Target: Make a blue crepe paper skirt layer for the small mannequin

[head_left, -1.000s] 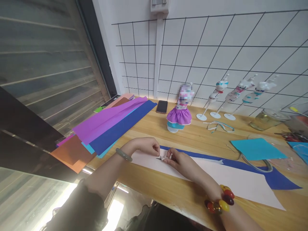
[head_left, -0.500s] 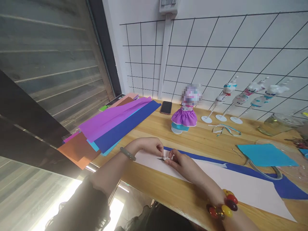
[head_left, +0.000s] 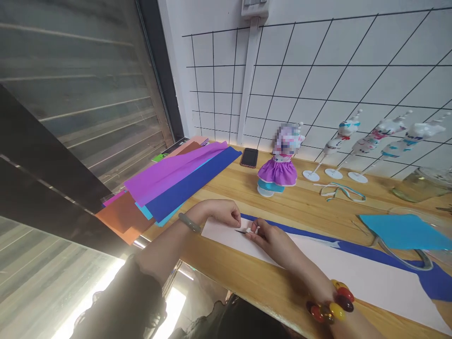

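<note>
Head view: from where I stand, right hand [head_left: 268,238] pinched closed on a small white piece [head_left: 251,230], thin dark pointed tool [head_left: 240,231] sticking out by its fingertips. All over the near-left part of the long pale sheet [head_left: 374,270], which lies on the wooden table [head_left: 219,254], partly over blue material [head_left: 438,281]. Left hand [head_left: 226,213] just beside, fingers curled together; can't tell if it grips anything. Beyond: purple-skirted figure [head_left: 278,172], phone [head_left: 249,157]. Stacked coloured sheets [head_left: 187,176] left.
</note>
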